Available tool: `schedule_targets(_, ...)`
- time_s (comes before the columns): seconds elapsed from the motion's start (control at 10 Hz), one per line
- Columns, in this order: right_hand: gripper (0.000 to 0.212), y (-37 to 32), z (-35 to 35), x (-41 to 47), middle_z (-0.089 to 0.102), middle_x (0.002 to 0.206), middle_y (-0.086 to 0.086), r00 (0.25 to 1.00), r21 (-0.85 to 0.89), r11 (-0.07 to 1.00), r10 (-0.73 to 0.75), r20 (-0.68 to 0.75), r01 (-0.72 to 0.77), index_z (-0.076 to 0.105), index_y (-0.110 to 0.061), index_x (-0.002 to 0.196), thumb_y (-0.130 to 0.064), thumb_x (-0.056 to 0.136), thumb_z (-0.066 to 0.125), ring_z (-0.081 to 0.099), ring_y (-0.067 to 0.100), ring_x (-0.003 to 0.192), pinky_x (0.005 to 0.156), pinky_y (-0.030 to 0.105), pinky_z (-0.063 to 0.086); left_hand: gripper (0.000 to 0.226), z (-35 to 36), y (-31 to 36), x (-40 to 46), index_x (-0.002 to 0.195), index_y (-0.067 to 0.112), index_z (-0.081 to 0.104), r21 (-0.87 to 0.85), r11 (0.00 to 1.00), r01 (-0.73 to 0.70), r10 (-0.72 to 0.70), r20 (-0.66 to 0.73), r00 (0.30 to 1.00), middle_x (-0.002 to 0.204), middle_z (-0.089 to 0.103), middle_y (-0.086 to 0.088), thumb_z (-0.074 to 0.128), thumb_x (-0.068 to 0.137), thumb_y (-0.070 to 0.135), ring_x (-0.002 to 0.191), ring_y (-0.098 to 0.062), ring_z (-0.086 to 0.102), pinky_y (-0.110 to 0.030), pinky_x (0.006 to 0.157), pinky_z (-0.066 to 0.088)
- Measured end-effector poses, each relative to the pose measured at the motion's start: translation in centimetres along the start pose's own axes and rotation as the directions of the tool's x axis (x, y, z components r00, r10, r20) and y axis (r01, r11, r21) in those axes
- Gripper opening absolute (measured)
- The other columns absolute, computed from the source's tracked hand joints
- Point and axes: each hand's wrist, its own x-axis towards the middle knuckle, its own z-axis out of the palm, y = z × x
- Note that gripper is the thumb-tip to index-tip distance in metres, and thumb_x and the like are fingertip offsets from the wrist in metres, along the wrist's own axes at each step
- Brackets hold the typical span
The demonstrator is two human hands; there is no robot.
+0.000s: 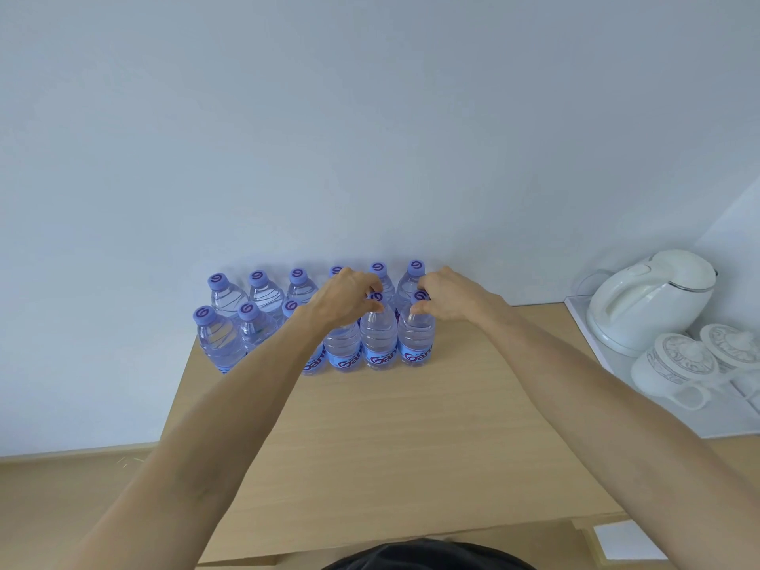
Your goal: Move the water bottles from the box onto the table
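Head view, looking down along both bare forearms. Pale blue-white wall (370, 117) fills the upper half. Light wood surface (390, 438) runs from the near edge back to the wall; its left edge drops off to the floor (61, 487). Broad open stretch of bare wood between the near edge and the bottles.

Water bottles (263, 314) stand upright in two rows against the wall, purple caps, blue labels, packed side by side and touching. Back row sits tight to the wall; front row just before it. Open wood to the right of the rows.

Right of that, a clear tray (617, 388) carries a white kettle (649, 298) and two white lidded cups (678, 364), well apart from the bottles.

Left hand (345, 302) fingers curled round the neck of a front-row bottle (378, 339), second from the right end. Right hand (448, 298) fingers pinch the neck of the end bottle (417, 339), front row, far right. Both bottles appear to rest on the wood.

White slip of paper (625, 538) lies at the lower right. Box not seen.
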Motion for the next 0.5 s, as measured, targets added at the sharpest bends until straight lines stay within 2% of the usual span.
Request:
schedule_targets(0.1,0.038,-0.2,0.4,-0.1,0.048,0.076,0.004,0.999,0.026,0.999,0.025,-0.02,-0.025,0.045,-0.014,0.068,-0.038,0.089,0.065,0.05,0.021,0.063,0.052,0.032,0.035,0.039,0.1,0.1,-0.3,0.121,0.015,0.06,0.011,1.0,0.0,0.0,0.004,1.0,0.116,0.067,-0.005,0.067,0.088,0.035,0.104,-0.023,0.061,-0.041,0.086,0.052)
schedule_targets(0.2,0.028,-0.1,0.8,-0.3,0.054,0.093,0.007,0.999,0.043,0.999,0.013,-0.031,-0.012,0.056,-0.013,0.087,-0.04,0.091,0.061,0.057,0.026,0.081,0.065,0.037,0.046,0.041,0.2,-0.4,-1.2,0.125,0.019,0.056,-0.01,1.0,0.001,-0.001,-0.045,0.999,0.118,0.065,0.002,0.063,0.09,0.039,0.101,-0.02,0.061,-0.038,0.081,0.051)
schedule_targets(0.3,0.045,0.0,1.2,-0.9,0.051,0.115,0.006,0.995,0.053,0.998,-0.009,-0.102,0.014,0.053,-0.013,0.121,-0.047,0.093,0.056,0.052,0.025,0.106,0.08,0.038,0.047,0.037,-0.3,-1.1,-2.8,0.124,0.018,0.057,-0.136,0.99,0.028,-0.048,-0.143,0.989,0.11,0.066,0.001,0.063,0.091,0.033,0.094,-0.019,0.061,-0.038,0.083,0.052)
schedule_targets(0.4,0.048,-0.2,1.6,-1.1,0.05,0.123,0.004,0.979,0.044,0.998,-0.037,-0.199,0.047,0.051,-0.016,0.127,-0.05,0.093,0.054,0.045,0.023,0.117,0.079,0.035,0.042,0.029,-0.8,-2.3,-4.5,0.117,0.015,0.062,-0.208,0.978,0.037,-0.087,-0.237,0.968,0.104,0.065,0.001,0.064,0.091,0.026,0.089,-0.015,0.059,-0.03,0.083,0.049)
schedule_targets(0.5,0.046,-1.0,1.5,-1.4,0.051,0.125,0.005,0.959,0.023,0.994,-0.095,-0.269,0.105,0.054,-0.015,0.125,-0.048,0.093,0.054,0.044,0.026,0.117,0.09,0.037,0.043,0.027,-1.5,-2.6,-6.4,0.116,0.017,0.063,-0.257,0.964,0.068,-0.151,-0.322,0.934,0.103,0.065,0.003,0.065,0.09,0.025,0.089,-0.012,0.058,-0.023,0.08,0.044)
